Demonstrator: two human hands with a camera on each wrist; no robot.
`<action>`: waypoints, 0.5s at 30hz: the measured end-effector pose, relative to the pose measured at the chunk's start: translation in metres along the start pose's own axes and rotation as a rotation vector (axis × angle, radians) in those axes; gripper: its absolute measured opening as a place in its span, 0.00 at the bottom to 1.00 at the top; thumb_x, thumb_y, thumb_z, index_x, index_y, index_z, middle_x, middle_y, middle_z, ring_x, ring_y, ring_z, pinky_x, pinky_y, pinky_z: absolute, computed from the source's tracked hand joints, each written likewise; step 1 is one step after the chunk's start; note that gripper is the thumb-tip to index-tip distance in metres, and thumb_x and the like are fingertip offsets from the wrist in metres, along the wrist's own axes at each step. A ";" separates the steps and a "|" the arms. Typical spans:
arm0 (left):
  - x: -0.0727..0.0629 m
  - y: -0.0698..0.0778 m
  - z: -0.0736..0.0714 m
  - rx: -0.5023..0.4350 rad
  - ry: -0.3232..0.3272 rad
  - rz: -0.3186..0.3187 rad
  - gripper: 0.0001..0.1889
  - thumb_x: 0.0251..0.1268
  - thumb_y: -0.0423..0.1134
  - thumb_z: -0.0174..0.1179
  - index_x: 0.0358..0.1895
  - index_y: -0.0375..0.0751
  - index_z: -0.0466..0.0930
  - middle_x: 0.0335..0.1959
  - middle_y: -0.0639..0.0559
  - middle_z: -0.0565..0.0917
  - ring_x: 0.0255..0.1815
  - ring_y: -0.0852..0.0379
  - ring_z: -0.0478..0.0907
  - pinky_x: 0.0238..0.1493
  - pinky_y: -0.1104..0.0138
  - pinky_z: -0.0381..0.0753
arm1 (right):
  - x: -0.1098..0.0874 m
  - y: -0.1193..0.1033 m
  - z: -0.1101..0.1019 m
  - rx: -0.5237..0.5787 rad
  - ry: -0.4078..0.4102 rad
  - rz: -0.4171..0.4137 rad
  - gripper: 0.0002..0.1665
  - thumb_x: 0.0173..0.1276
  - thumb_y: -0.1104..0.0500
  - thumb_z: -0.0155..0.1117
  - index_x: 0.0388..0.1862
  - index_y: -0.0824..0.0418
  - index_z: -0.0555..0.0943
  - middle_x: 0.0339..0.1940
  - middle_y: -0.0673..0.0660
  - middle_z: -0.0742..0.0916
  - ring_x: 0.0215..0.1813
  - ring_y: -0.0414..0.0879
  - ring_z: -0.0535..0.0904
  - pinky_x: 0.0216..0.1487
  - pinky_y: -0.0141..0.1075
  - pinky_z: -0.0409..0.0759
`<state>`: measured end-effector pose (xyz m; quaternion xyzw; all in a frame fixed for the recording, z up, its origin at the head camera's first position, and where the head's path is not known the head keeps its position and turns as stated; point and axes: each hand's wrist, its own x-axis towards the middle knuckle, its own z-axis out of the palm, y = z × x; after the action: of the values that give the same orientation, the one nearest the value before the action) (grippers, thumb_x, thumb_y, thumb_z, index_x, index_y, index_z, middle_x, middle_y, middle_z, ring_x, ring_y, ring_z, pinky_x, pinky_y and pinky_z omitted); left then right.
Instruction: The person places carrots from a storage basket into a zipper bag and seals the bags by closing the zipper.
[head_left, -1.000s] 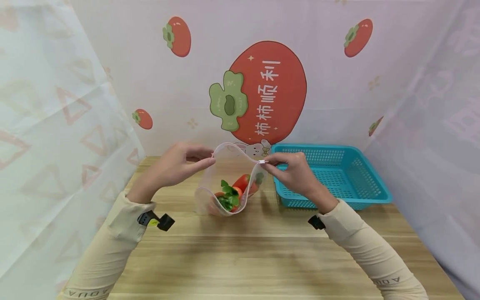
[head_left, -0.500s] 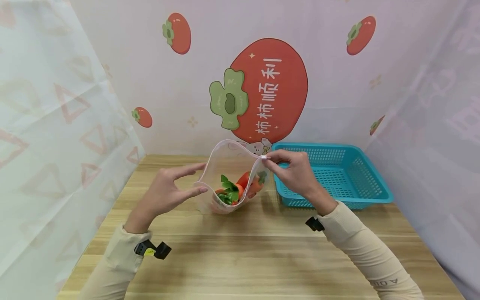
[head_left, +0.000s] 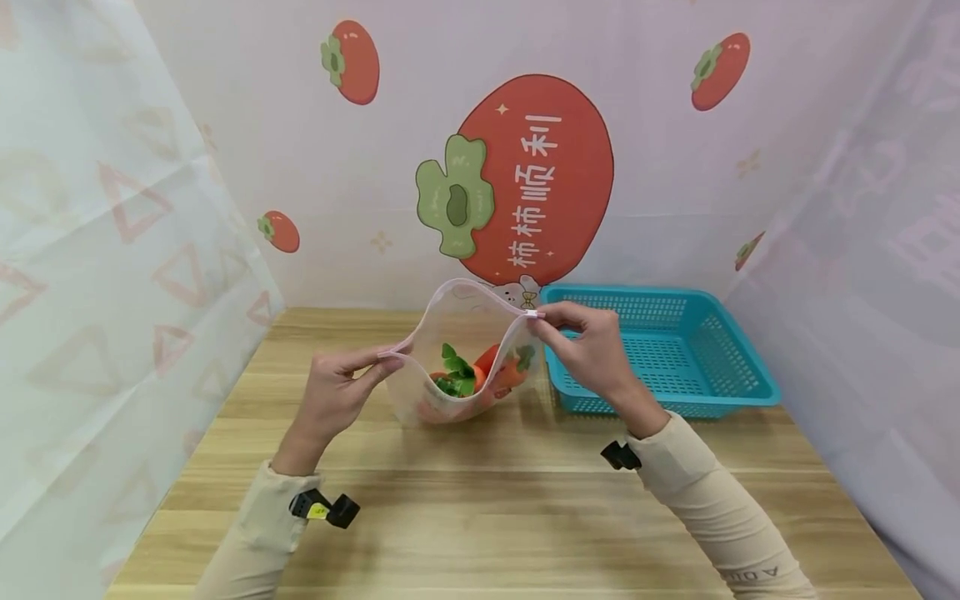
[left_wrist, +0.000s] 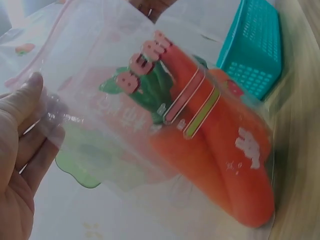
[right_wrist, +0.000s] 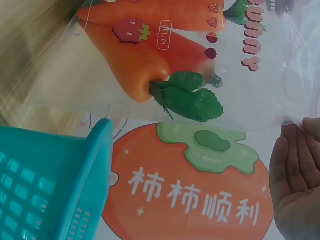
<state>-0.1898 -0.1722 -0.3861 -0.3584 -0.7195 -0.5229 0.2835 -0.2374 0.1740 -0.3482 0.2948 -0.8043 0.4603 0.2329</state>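
A clear zip bag (head_left: 450,408) with a pink rim stands on the wooden table, its mouth gaping toward me. Several orange carrots (left_wrist: 205,145) with green leafy tops lie inside, along with something redder beside them. My left hand (head_left: 337,392) pinches the left corner of the rim between thumb and fingers. At the opposite corner my right hand (head_left: 588,346) pinches the rim by the white slider (head_left: 532,314). In the right wrist view, one carrot's leaves (right_wrist: 192,97) press near the bag's printed wall.
A turquoise perforated basket (head_left: 667,362) stands right behind my right hand, close to the bag. The wooden tabletop (head_left: 480,517) stretches toward me. Printed white cloth (head_left: 360,192) walls in the back and both sides.
My left hand has let go of the rim, moved down and left with its fingers spread, and now pinches the left corner. The right hand keeps its hold by the slider.
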 end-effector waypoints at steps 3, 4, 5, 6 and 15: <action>-0.001 0.000 0.000 -0.085 0.048 -0.108 0.15 0.62 0.14 0.64 0.50 0.24 0.88 0.49 0.50 0.93 0.54 0.63 0.90 0.54 0.70 0.87 | 0.000 0.001 0.000 0.016 0.019 0.013 0.09 0.70 0.62 0.74 0.48 0.60 0.92 0.39 0.57 0.94 0.40 0.39 0.90 0.48 0.24 0.85; -0.002 0.000 0.000 -0.097 0.064 -0.140 0.13 0.64 0.15 0.63 0.50 0.23 0.88 0.49 0.55 0.93 0.54 0.63 0.90 0.54 0.70 0.87 | 0.000 0.001 0.000 0.022 0.022 0.020 0.09 0.70 0.62 0.74 0.47 0.61 0.92 0.39 0.57 0.94 0.40 0.38 0.90 0.49 0.24 0.85; -0.002 0.001 -0.001 -0.109 0.079 -0.165 0.12 0.65 0.16 0.62 0.50 0.22 0.88 0.49 0.58 0.93 0.53 0.64 0.90 0.54 0.70 0.87 | 0.000 0.001 0.000 0.030 0.024 0.025 0.09 0.71 0.62 0.73 0.47 0.61 0.92 0.40 0.57 0.94 0.40 0.36 0.89 0.49 0.24 0.85; -0.002 0.001 -0.002 -0.112 0.095 -0.189 0.11 0.66 0.17 0.62 0.49 0.21 0.87 0.48 0.62 0.93 0.53 0.64 0.90 0.53 0.71 0.87 | 0.000 0.001 -0.001 0.040 0.025 0.030 0.09 0.71 0.62 0.73 0.47 0.61 0.92 0.40 0.57 0.94 0.40 0.35 0.89 0.49 0.24 0.86; 0.002 0.013 -0.016 -0.236 0.136 -0.344 0.10 0.71 0.22 0.62 0.51 0.21 0.87 0.41 0.60 0.94 0.43 0.64 0.92 0.49 0.69 0.89 | -0.002 0.000 -0.014 0.083 0.025 0.075 0.08 0.72 0.62 0.72 0.47 0.62 0.91 0.39 0.60 0.93 0.40 0.33 0.88 0.52 0.26 0.86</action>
<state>-0.1798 -0.1844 -0.3730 -0.2249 -0.6831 -0.6672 0.1938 -0.2346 0.1868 -0.3430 0.2680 -0.7920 0.5054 0.2132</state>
